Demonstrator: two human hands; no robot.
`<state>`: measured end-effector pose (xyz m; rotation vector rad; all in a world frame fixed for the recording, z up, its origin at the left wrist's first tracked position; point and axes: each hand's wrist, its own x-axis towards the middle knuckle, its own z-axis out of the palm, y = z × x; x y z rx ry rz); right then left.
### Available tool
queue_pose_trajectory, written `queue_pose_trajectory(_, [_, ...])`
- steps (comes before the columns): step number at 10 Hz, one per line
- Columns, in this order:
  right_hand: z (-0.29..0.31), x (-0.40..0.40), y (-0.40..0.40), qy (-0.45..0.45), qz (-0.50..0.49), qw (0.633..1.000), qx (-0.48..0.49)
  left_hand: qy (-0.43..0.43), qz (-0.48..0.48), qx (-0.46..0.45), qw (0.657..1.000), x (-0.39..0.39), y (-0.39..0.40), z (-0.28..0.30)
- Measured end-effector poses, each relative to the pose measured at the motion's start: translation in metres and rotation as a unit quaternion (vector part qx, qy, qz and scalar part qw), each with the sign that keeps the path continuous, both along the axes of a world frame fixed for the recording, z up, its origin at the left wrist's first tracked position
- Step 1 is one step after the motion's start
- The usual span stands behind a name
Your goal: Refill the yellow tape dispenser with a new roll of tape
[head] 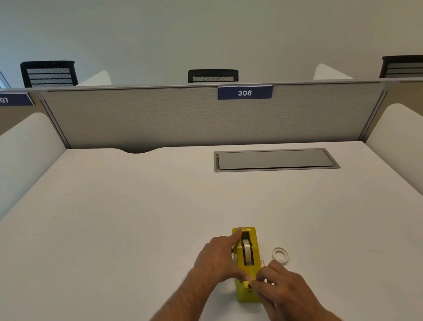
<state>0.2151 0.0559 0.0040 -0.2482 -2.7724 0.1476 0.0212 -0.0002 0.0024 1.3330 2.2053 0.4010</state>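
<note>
The yellow tape dispenser [247, 262] stands on the white desk [108, 239], long axis pointing away from me. A pale roll of tape [247, 254] sits in its well. My left hand [217, 259] grips the dispenser's left side, index finger stretched along its top edge. My right hand [279, 289] pinches at the near end by the cutter, fingertips touching the dispenser. Whether a tape end is between those fingertips is too small to tell. A small whitish ring, a tape core or roll [280, 254], lies flat on the desk just right of the dispenser.
A grey cable hatch [274, 160] is set into the desk at the back right. A grey partition with a blue "306" label [245, 92] closes off the far edge. White side dividers [5, 164] flank the desk, and black chair backs show behind the partition.
</note>
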Motion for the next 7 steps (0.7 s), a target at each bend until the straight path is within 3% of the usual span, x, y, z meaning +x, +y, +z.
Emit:
queue_pose_trajectory(3, [-0.006,0.003,0.009,0.04,0.006,0.999,0.004,-0.004,0.002,-0.002,1.0,0.002,-0.002,0.002])
queue_pose_trajectory(6, [0.013,0.005,0.007,0.011,0.0,0.999,-0.031,0.035,-0.005,-0.015,0.999,0.002,-0.005,0.003])
queue_pose_trajectory(7, [0.04,0.001,0.014,0.074,-0.019,0.996,-0.053,0.04,-0.007,-0.017,0.999,0.0,-0.005,0.007])
